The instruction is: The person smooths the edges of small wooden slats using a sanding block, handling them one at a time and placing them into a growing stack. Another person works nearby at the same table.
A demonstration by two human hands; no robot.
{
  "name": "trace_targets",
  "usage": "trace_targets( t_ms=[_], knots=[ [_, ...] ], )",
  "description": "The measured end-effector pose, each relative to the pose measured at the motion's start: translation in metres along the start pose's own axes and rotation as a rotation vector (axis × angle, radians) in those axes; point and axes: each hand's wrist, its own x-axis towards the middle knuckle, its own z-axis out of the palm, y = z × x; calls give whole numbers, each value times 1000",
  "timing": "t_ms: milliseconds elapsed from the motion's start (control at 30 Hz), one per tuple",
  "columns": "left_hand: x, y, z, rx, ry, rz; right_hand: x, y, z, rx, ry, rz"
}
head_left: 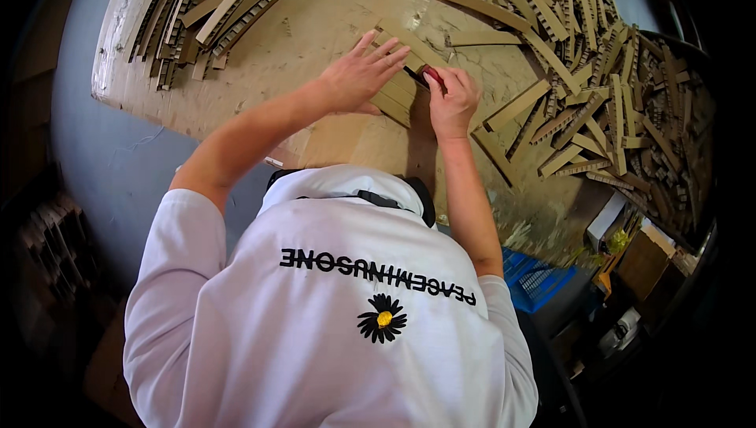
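**Two hands down on a small stack of cardboard strips**

Biggest thing in view is the worktable (315, 42), covered in a worn brown cardboard sheet. On its right side there's a huge messy heap of notched cardboard strips (606, 74), piled every which way and spilling toward the edge. Over at the far left corner sits a smaller, tidier bundle of strips (213, 11), lined up roughly side by side.

Closer in, the person's white t-shirt (339, 310) fills the bottom of the shot, with a black-and-yellow daisy print on it. A blue crate (535, 278) peeks out below the table on the right.

Now the arms: both forearms reach up and forward from the shirt and meet near the middle of the table. The left hand (358, 74) lies flat, palm down, fingers spread and stretched out, pressing on a short stack of cardboard strips (398, 93); not gripping, just holding it down. The right hand (453, 101) is right beside it, touching the same stack's right end, fingers curled in tight around a small dark reddish thing (433, 75). Can't tell what that item is, it's mostly hidden by the fingers. The stack itself sits between the two hands, just left of the big heap.
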Motion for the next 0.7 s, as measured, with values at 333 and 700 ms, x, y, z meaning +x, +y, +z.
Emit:
trace_targets(
  t_ms=[333,700],
  knots=[
    [3,-1,0,-22,-29,2,4,2,2,-44,-44,-39],
    [3,-2,3,-9,-18,16,4,4,4,-62,-38,-41]
  ],
)
